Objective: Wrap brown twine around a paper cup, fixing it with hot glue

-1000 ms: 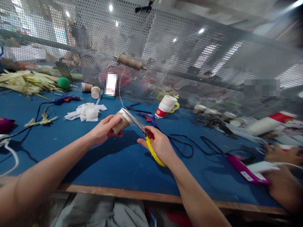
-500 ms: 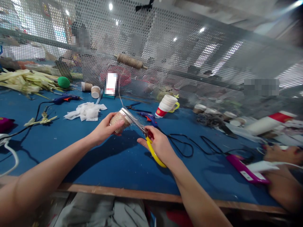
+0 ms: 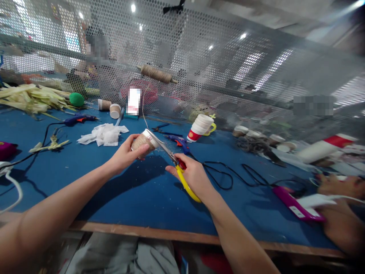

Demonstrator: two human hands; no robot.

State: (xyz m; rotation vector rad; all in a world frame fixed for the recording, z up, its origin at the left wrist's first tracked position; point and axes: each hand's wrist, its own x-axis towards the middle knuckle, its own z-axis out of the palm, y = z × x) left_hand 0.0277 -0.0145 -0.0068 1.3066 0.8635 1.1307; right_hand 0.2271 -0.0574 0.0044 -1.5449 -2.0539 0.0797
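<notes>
My left hand (image 3: 127,151) is closed around a white paper cup (image 3: 145,141) wrapped in tan twine, held tilted above the table. Yellow-handled scissors (image 3: 185,182) are gripped in my right hand (image 3: 194,173). Their blades reach up and left to the cup's rim, near where a strand of twine (image 3: 143,110) runs up towards a spool of twine (image 3: 156,74). Whether the blades touch the strand cannot be made out.
On the blue table (image 3: 137,205) lie glue guns (image 3: 76,119) (image 3: 179,142), white cloth (image 3: 104,134), pliers (image 3: 159,127) and a cup stack (image 3: 199,127). A purple power strip (image 3: 296,207) sits at right, beside another person's hand (image 3: 339,186). Pale husks (image 3: 31,97) are piled far left; perforated mesh (image 3: 119,49) stands behind.
The cup has turned slightly in my left hand, so more of its white rim and side shows. The scissor blades look closer together; my right hand has barely moved.
</notes>
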